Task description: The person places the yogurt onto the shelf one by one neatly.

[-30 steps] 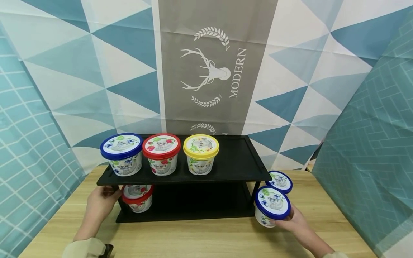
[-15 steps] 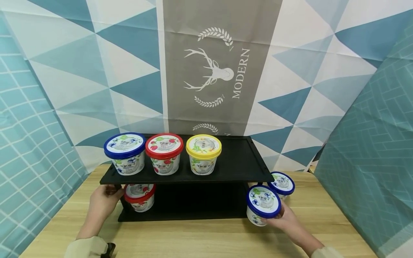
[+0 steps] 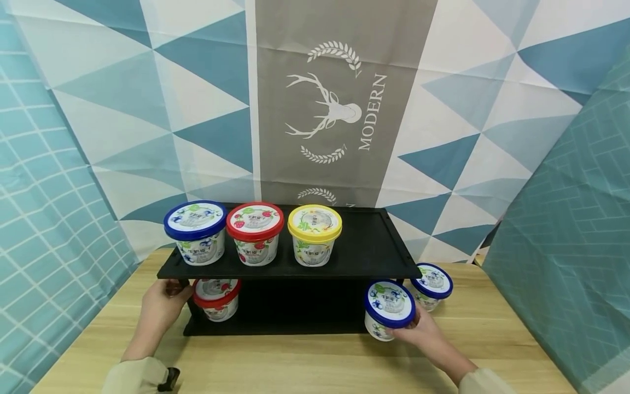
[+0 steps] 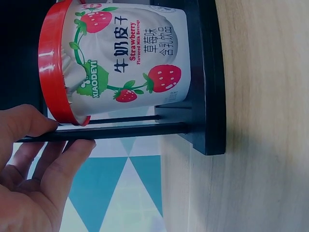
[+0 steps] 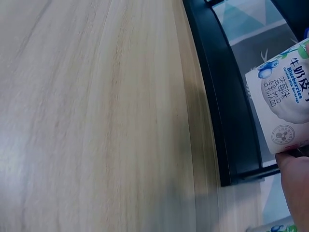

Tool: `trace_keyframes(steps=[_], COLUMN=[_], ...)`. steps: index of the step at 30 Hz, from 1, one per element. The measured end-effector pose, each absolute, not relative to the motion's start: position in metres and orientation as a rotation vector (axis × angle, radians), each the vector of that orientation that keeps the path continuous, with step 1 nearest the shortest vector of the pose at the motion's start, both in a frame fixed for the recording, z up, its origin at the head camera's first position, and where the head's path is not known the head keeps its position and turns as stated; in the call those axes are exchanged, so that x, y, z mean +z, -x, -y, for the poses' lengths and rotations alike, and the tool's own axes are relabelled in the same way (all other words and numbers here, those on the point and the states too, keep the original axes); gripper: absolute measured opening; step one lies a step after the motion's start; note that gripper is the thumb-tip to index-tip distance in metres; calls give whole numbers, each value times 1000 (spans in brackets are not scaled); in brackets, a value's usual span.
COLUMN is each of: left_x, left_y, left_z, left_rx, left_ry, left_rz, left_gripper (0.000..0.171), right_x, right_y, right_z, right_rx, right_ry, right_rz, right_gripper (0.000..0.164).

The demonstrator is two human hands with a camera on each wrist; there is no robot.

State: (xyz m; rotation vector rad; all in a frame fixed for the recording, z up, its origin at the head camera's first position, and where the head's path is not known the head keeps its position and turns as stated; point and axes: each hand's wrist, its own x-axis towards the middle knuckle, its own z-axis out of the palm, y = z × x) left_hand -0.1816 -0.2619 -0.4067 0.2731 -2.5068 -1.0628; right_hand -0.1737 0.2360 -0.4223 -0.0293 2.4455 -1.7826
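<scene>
My left hand is at the left end of a black two-tier rack. In the left wrist view its thumb and fingers pinch the rack's thin black post, right beside a red-lidded strawberry milk cup standing on the lower tier. My right hand grips a blue-lidded blueberry milk cup by its side, at the right front of the lower tier. The right wrist view shows this blueberry cup tilted in that view over the tier's black edge, with the thumb near its base.
On the upper tier stand a blue-lidded cup, a red-lidded cup and a yellow-lidded cup in a row. Another blue-lidded cup sits on the wooden table right of the rack. Patterned cloth hangs behind.
My right hand has carried the blueberry cup leftward, from beside the rack to in front of the lower tier's right end. The left hand stays at the post; the view has shifted slightly.
</scene>
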Motion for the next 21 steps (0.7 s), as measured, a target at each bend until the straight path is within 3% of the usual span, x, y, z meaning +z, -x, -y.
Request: trace_keyframes(steps=[21], left_x=[-404], left_y=[181], left_z=[262], left_rx=[-1063], left_ry=[-285], left_rz=[2536], left_gripper=[27], right_x=[-426], right_y=[190], right_z=[-206], right_rx=[-1894], right_ry=[123], right_rz=[-2394], right_gripper=[79])
